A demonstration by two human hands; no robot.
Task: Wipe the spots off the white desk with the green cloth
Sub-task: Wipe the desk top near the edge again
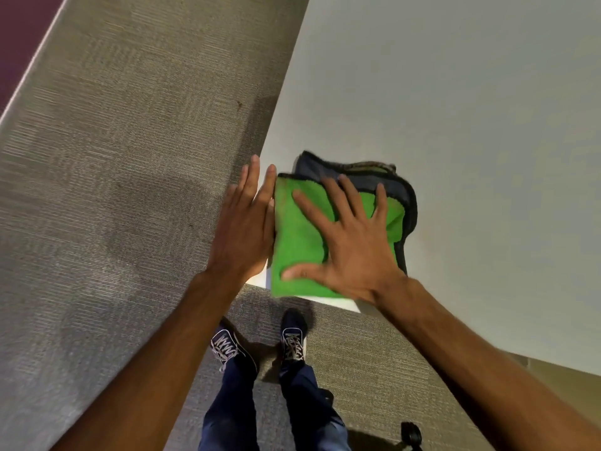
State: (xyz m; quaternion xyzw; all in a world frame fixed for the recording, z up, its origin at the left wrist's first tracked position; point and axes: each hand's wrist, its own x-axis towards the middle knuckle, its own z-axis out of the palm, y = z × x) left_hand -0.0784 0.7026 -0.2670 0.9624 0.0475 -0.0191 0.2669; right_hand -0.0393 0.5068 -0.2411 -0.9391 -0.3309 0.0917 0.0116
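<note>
**One cloth, two hands at the worktop corner**

Where the white worktop (455, 109) comes to its near corner, one green cloth (302, 242) lies folded, with a darker grey layer and dark edging showing along its far and right sides. Its left edge runs along the worktop's left edge, and its near edge lies close to the worktop's near edge.

Two hands are in view, both bare and both open. The right hand (351, 245) lies flat on top of the cloth, all five fingers spread wide, palm down, pressing rather than gripping; the thumb points toward the cloth's near left corner. The left hand (247, 222) is held flat with fingers straight and together, set edge-on against the cloth's left side at the rim of the worktop, closed on nothing.

No spots can be made out on the bare white surface; the picture is somewhat blurred.

Below the worktop lies grey carpet (130, 157). Two dark shoes with pale laces, the left shoe (227, 345) and the right shoe (294, 336), stand on it, under two dark blue trouser legs. One small black object (411, 434) sits on the carpet near the bottom edge; what it is cannot be told.
</note>
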